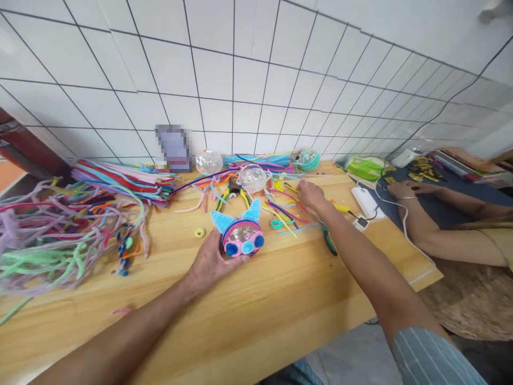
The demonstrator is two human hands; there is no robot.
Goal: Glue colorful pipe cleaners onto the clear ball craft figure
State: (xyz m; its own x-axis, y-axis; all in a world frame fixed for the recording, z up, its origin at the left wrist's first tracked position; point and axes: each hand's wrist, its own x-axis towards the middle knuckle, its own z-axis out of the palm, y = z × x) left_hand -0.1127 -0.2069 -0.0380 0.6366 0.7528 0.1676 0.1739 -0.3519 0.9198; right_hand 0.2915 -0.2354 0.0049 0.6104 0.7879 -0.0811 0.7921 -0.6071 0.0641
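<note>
My left hand (208, 263) grips a clear glitter ball (241, 236) wrapped in pink pipe cleaner, with blue ears and blue round pads, resting on the wooden table (256, 299). My right hand (310, 193) reaches far across the table into a loose pile of coloured pipe cleaner pieces (280, 211); its fingers curl down onto them, and what they hold is hidden. A second clear glitter ball (252, 178) lies just left of that hand.
Long bundles of pipe cleaners (120, 179) and a tangled heap (48, 240) fill the left side. Another clear ball (208, 161) and a teal ball (308, 159) sit by the tiled wall. Pliers (329, 240) lie under my right forearm. Another person's arm (436, 235) rests at right, near a white device (365, 201).
</note>
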